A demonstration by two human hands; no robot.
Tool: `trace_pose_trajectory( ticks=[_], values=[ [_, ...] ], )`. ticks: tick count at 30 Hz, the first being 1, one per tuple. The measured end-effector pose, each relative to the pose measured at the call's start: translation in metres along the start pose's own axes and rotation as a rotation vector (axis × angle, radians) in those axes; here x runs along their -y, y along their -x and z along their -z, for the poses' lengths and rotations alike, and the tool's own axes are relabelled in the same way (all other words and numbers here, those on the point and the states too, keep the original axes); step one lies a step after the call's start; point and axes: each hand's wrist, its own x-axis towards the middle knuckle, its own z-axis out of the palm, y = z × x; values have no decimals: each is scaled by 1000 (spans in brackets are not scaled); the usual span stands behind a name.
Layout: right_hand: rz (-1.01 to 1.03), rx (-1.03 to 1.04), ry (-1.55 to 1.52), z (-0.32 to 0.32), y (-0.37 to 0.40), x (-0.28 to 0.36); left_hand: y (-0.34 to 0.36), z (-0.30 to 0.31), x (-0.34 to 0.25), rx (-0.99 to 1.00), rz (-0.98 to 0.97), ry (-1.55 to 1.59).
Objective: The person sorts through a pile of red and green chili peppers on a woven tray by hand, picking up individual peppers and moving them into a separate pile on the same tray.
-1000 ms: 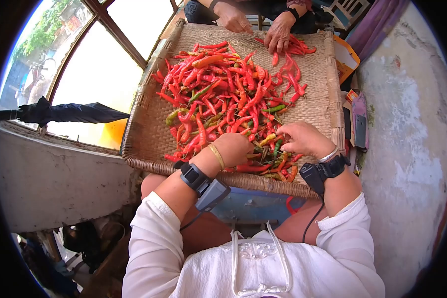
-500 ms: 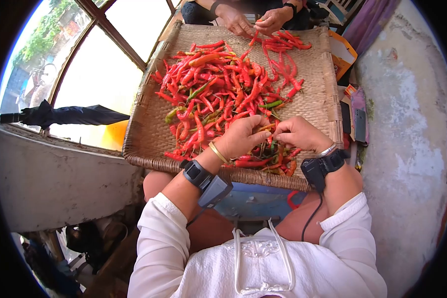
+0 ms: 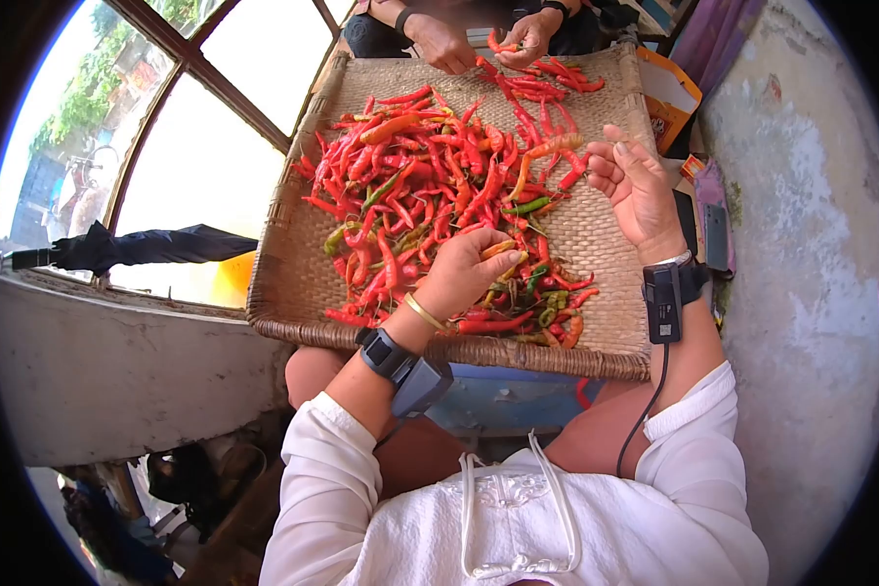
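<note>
- Pinching 1 orange chili (image 3: pixel 499 250) in left hand (image 3: pixel 469 272), over chili pile (image 3: pixel 420 186).
- Holding right hand (image 3: pixel 637 188) raised, fingers spread open, above woven tray (image 3: pixel 596 234).

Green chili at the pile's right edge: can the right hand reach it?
Probably yes. The right hand is open beside the green chili, only bare tray between; nothing lies over it.

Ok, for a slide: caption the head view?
Left hand pinches a chilli over a woven tray of chillies, right hand raised open, another person's hands opposite.
</note>
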Motion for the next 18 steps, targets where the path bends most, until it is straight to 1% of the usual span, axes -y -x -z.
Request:
trace_pose_trajectory(
  ticks=[1, 3, 4, 5, 7, 9, 10, 12, 13, 14, 15, 16, 17, 18],
  values=[
    [2, -3, -5, 2, 0, -1, 0, 4, -2, 4, 2, -5],
    [-8, -164, 256, 4, 1, -4, 0, 13, -8, -35, 71, 460],
    [-35, -164, 388, -1, 4, -7, 0, 14, -8, -66, 27, 510],
    [-31, -166, 387, -6, 6, -11, -1, 15, -10, -62, 25, 507],
    [-222, 322, 668, -15, 13, -22, 1, 15, -15, -94, 6, 838],
    [-207, 558, 651, -28, 26, -42, 3, 11, -19, -108, 17, 897],
    [-208, 560, 648, -33, 32, -46, 4, 9, -20, -128, -21, 923],
    [-105, 900, 751, -41, 42, -52, 7, 8, -25, -151, -58, 947],
    [-105, 901, 749, -43, 45, -53, 8, 8, -30, -131, -109, 1016],
    [-158, 956, 797, -46, 48, -53, 8, 8, -32, -110, -160, 1087],
    [-211, 1011, 846, -47, 50, -53, 8, 7, -31, -110, -159, 1087],
    [-266, 997, 813, -45, 50, -57, 7, 7, -31, -116, -182, 1111],
    [-267, 993, 814, -45, 50, -54, 7, 7, -31, -119, -205, 1136],
    [-381, 928, 760, -45, 49, -49, 5, 7, -29, -114, -202, 1137]
  ],
)
